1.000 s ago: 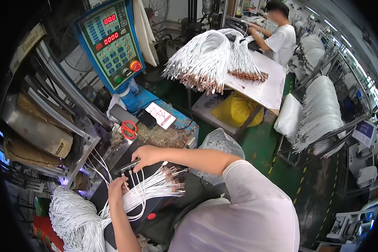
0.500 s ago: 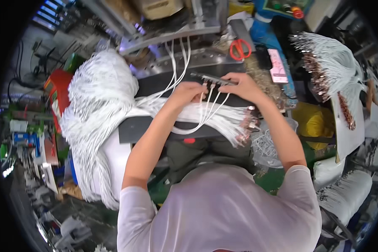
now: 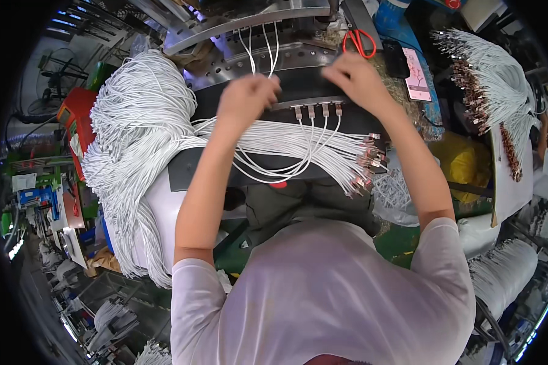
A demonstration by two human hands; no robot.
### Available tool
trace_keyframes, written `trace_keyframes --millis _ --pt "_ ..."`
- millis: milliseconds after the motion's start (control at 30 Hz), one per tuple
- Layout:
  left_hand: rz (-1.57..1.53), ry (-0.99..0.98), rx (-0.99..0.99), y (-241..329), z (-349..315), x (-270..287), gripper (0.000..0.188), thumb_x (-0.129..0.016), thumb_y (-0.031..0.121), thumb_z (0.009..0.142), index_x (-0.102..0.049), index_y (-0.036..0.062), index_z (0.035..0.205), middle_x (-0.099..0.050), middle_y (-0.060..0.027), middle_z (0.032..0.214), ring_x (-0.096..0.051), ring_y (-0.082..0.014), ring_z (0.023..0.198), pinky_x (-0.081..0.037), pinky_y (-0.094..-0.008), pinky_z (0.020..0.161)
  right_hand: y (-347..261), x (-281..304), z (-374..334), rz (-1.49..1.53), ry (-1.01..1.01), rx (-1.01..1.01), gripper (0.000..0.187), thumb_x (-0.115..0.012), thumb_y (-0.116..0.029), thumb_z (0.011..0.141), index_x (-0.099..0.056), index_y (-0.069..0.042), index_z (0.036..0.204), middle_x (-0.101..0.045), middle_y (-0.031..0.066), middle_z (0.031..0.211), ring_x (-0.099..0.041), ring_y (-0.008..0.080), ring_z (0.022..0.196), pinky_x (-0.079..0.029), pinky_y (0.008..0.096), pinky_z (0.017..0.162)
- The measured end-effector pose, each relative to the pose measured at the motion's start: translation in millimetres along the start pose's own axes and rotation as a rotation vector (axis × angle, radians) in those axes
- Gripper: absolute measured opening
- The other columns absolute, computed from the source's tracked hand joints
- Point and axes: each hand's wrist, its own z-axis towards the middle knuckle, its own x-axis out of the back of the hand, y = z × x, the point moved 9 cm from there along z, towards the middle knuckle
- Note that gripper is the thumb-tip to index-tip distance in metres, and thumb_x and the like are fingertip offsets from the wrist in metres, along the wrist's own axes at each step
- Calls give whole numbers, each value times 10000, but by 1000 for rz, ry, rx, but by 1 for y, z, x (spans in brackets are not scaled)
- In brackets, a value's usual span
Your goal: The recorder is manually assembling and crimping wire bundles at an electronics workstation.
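My left hand (image 3: pixel 245 104) is over the white cable bundle (image 3: pixel 268 137), in front of a few white cables (image 3: pixel 270 45) that hang from the machine. Its curled fingers are smeared by motion, so what they hold, if anything, does not show. To the right, my right hand (image 3: pixel 360 84) is raised above the black work surface (image 3: pixel 301 81), with thumb and fingers apart and nothing visible between them. Below and between the hands lies a narrow metal bar (image 3: pixel 313 101). Several metal connectors (image 3: pixel 325 111) line its near edge, their white cables looping back toward the bundle.
A large heap of white cables (image 3: pixel 140 103) stands at left. Red-handled scissors (image 3: pixel 359 44) and a phone with a pink screen (image 3: pixel 418 76) are at the far right. The curved metal machine edge (image 3: pixel 243 24) crosses the back. A clear bag (image 3: pixel 399 191) is below my right forearm.
Both hands have let go of the metal bar and cables there. My left hand has moved left and away from me, my right hand away from me. The bar now lies on the work surface.
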Motion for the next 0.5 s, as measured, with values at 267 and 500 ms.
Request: trace_keyframes --millis 267,500 --pt "-786 25 265 -39 59 -2 547 -653 428 985 -603 -21 1293 -735 -104 963 -688 -172 859 -496 -259 716 51 -64 145 -104 211 -110 449 -537 -345 1004 -623 -29 1311 -627 253 1281 -577 403 1232 -429 467 1084" --pt "-619 59 226 -14 31 2 426 -591 386 1047 -649 17 1250 -451 66 719 -386 -59 621 -334 -239 580 91 -86 202 -37 96 -282 400 -594 -337 977 -660 -39 1235 -650 218 1206 -594 386 1168 -449 460 1028"
